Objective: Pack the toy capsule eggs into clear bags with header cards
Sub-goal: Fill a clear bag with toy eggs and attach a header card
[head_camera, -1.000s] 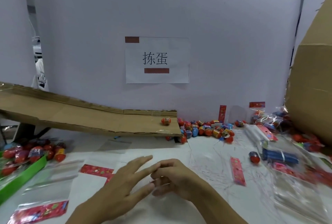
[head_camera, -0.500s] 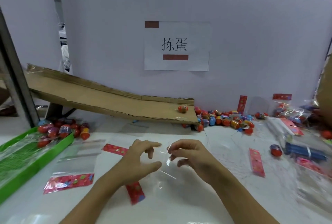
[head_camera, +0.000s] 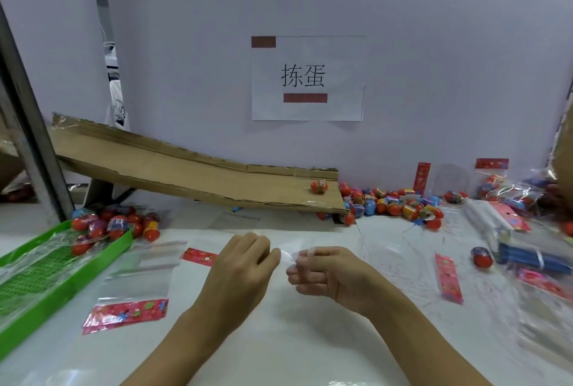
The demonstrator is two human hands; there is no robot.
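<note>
- Capsule eggs (head_camera: 392,203) lie heaped against the wall at the foot of the cardboard ramp (head_camera: 192,173); one egg (head_camera: 319,187) sits on the ramp.
- Left hand (head_camera: 240,274) and right hand (head_camera: 330,274) pinch a clear bag (head_camera: 290,254) between them above the table (head_camera: 279,339).
- Another bag with a red header card (head_camera: 125,314) lies beside the green tray (head_camera: 55,280).

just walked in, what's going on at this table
A person is packing toy capsule eggs. Both hands, left hand and right hand, hold a clear bag between them above the white table, apparently working it open. No egg is in it yet. Loose eggs lie piled below a cardboard ramp; one egg sits on it.
</note>
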